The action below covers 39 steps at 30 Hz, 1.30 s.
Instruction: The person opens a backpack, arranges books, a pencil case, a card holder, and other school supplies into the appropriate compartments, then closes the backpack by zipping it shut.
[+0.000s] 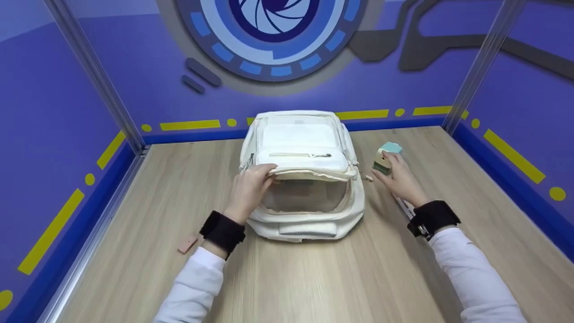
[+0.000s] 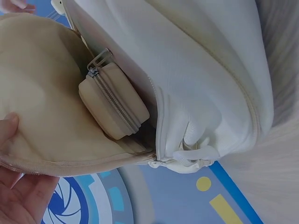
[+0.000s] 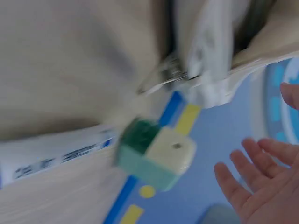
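A white backpack (image 1: 298,134) lies on the table with its main compartment unzipped. My left hand (image 1: 253,184) pinches the edge of the raised flap, thumb on one side and fingers on the other in the left wrist view. Inside the compartment sits a small beige zippered case (image 2: 112,100). To the right of the backpack is a small block-shaped box (image 3: 156,154) in green, mint and cream. My right hand (image 1: 399,179) is beside that box, and the right wrist view shows its fingers spread, apart from the box and holding nothing.
A white tube-like item (image 3: 56,154) with dark and blue lettering lies near my right wrist, partly hidden in the head view. A small pink flat piece (image 1: 187,244) is on the table beside my left forearm. Printed purple walls (image 1: 148,54) enclose the table.
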### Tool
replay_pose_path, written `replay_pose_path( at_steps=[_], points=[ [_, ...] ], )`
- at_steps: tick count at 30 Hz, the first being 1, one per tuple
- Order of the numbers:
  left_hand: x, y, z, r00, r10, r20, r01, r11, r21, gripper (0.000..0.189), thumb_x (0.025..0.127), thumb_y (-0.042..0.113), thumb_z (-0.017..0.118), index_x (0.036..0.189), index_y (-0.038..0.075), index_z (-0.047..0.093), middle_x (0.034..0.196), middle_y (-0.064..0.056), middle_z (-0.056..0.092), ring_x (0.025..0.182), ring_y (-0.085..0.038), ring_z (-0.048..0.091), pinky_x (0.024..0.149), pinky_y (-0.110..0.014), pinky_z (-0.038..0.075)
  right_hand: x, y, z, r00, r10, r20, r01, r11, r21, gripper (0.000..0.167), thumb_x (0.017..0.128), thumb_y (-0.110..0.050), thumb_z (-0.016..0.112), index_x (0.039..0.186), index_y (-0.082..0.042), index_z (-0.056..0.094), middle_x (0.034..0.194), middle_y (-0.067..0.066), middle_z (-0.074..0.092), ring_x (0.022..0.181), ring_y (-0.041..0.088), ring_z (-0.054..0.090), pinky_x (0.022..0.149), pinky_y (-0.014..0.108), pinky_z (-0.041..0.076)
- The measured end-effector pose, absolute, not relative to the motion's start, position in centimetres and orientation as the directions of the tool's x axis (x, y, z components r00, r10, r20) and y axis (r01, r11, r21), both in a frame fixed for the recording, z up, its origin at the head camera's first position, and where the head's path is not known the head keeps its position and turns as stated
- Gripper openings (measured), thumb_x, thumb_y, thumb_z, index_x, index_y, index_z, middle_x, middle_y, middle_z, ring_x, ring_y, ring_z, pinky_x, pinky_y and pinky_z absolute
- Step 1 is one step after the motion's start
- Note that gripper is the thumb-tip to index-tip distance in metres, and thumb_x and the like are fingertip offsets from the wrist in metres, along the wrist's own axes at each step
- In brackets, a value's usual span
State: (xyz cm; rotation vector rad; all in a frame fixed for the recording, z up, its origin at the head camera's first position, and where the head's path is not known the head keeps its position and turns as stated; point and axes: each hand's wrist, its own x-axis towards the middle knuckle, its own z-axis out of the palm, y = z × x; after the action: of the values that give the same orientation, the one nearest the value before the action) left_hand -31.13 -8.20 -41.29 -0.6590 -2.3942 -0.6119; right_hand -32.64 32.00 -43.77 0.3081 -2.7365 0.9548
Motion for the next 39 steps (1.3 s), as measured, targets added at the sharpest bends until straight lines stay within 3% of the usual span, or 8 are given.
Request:
replay_pose_path(
  at_steps=[6,17,28,39],
  points=[
    [-31.2,-8.2,-41.4,-0.718,0.303,0.627,0.563,0.782,0.268,0.021,0.091,0.013,0.075,0.111,0.014,0.075,0.108,-0.007,0.080,0.098,-0.029,0.077,0.080,-0.044,0.063,-34.4,35.0,-45.5,-0.993,-0.027,0.115,-0.093,0.779,-0.621,0.088,0.102,-0.022,0.062,0.157,0.014,0.004,0.158,0.044,0.016,0.149,0.060,0.021,0.124,0.068,0.020],
    [-31.2,-8.1,-41.2,-0.714,0.304,0.631,0.571,0.774,0.274,0.021,0.091,0.014,0.075,0.112,0.014,0.075,0.109,-0.007,0.080,0.098,-0.028,0.078,0.080,-0.044,0.063,-37.7,37.6,-46.9,-0.995,0.065,-0.074,0.099,0.729,-0.678,0.098,0.099,-0.026,0.063,0.153,0.021,-0.004,0.157,0.050,0.010,0.150,0.061,0.016,0.127,0.065,0.015],
    [-31.1,-8.2,-41.2,-0.719,0.303,0.626,0.564,0.780,0.270,0.019,0.093,0.018,0.074,0.111,0.014,0.076,0.108,-0.006,0.080,0.098,-0.026,0.078,0.081,-0.043,0.063,-39.4,36.6,-47.2,-0.993,0.115,-0.019,0.099,0.742,-0.663,0.087,0.103,-0.022,0.057,0.153,0.021,0.000,0.153,0.050,0.025,0.146,0.059,0.031,0.125,0.061,0.025],
    [-31.1,-8.3,-41.3,-0.730,0.299,0.615,0.560,0.778,0.286,0.020,0.092,0.015,0.074,0.112,0.014,0.075,0.109,-0.006,0.080,0.099,-0.026,0.077,0.084,-0.042,0.062,-39.1,35.5,-46.9,-0.979,0.203,0.034,0.136,0.761,-0.634,0.086,0.098,-0.024,0.063,0.151,0.021,0.013,0.150,0.047,0.030,0.143,0.057,0.035,0.123,0.062,0.029]
  ],
)
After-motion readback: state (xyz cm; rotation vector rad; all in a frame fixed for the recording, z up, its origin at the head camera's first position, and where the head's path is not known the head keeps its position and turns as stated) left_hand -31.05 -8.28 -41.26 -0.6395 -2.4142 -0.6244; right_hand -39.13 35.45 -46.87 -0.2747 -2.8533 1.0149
